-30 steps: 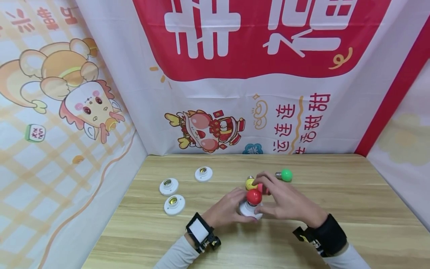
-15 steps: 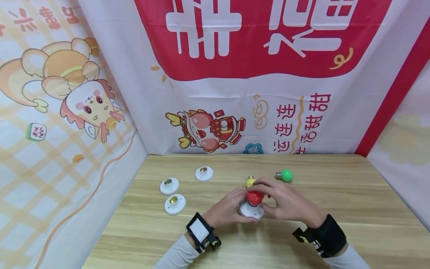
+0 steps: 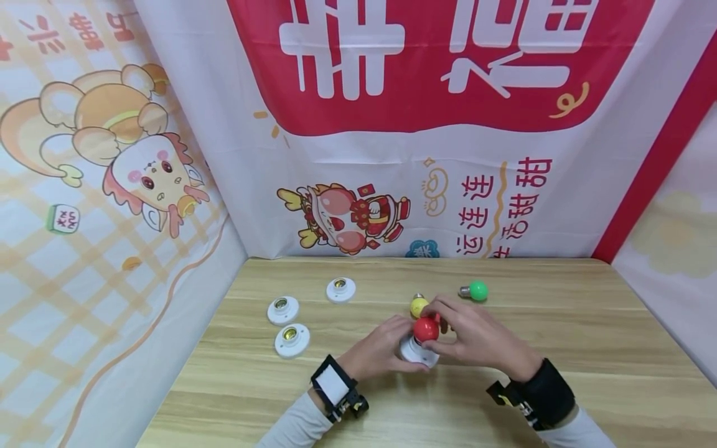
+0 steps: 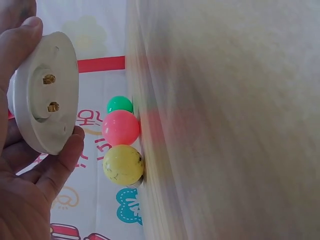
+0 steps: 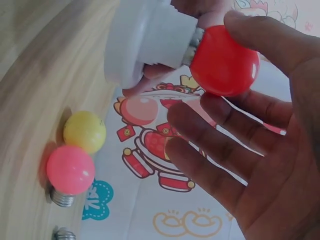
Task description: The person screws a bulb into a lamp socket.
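My left hand (image 3: 376, 351) grips a round white lamp holder (image 3: 414, 356) by its rim, raised off the table. In the left wrist view the underside of the lamp holder (image 4: 57, 110) shows two brass contacts. A red light bulb (image 3: 426, 330) stands in the holder's socket, and part of its metal base shows between glass and socket in the right wrist view. My right hand (image 3: 478, 339) pinches the red bulb (image 5: 225, 62) between thumb and a fingertip. The other fingers are spread out beside it.
A yellow bulb (image 3: 418, 305) and a pink bulb (image 4: 121, 128) lie just beyond the hands, with a green bulb (image 3: 478, 290) farther right. Three white lamp holders (image 3: 292, 340) sit at the left of the wooden table (image 3: 235, 398). Printed cloth (image 3: 347, 155) hangs behind.
My right hand's fingers and thumb have shifted around the red bulb, from beside it, over its top, to its side. The left hand stays on the holder.
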The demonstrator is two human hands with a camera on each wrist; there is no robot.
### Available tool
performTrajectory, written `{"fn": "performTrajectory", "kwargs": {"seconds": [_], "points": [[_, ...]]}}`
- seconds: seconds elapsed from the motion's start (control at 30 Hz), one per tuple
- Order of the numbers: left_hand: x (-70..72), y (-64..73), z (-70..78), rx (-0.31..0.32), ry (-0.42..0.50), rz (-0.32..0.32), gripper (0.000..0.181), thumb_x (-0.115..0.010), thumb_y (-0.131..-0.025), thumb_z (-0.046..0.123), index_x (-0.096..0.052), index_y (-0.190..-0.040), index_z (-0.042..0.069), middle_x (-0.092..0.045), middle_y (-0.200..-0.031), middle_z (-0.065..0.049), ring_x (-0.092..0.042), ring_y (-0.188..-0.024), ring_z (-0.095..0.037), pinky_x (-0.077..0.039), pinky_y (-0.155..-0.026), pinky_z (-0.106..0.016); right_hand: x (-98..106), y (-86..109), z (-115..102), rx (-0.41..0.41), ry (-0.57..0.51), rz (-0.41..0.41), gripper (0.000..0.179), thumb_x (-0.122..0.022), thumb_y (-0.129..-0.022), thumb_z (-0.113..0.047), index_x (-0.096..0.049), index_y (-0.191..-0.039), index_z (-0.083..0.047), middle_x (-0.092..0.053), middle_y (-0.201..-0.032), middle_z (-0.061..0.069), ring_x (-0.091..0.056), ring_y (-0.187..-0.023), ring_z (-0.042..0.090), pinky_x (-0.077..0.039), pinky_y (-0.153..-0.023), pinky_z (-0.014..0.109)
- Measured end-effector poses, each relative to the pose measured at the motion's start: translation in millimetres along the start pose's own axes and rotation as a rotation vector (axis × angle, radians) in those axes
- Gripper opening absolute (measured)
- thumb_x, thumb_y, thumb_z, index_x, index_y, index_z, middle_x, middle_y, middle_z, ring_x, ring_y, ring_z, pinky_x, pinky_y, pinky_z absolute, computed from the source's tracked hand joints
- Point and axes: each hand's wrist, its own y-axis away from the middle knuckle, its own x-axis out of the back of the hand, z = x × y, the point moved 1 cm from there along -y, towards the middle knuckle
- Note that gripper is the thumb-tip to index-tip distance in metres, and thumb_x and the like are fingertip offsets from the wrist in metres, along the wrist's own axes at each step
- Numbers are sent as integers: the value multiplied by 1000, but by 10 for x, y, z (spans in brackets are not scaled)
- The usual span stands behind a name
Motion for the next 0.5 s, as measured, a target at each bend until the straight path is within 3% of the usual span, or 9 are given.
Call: {"fn": "performTrajectory", "kwargs": {"seconds": [0.1, 0.23, 0.5], "points": [[-5, 5, -4, -13, -11, -3, 76, -85, -92, 40, -52, -155, 14, -63, -148, -3, -60, -131, -12, -54, -110, -22, 14, 13, 4, 19, -35, -34, 58, -92, -85, -32, -66, -136, -22, -69, -135, -1, -71, -108, 14, -66, -89, 33], [-2, 9, -4, -26, -13, -12, 82, -84, -93, 38, -45, -160, 13, -59, -155, -5, -58, -138, -16, -52, -115, -26, 56, 16, -8, 82, -74, -73, 63, -90, -87, -20, -66, -145, -22, -66, -146, 3, -68, -128, 24, -62, -103, 46], [15, 21, 13, -16, -8, -14, 80, -85, -92, 38, -48, -158, 11, -62, -151, -5, -59, -135, -15, -52, -113, -23, 80, 2, -24, 130, -34, -64, 52, -90, -87, -16, -73, -137, -15, -75, -133, 3, -71, -119, 22, -64, -99, 44]]}}
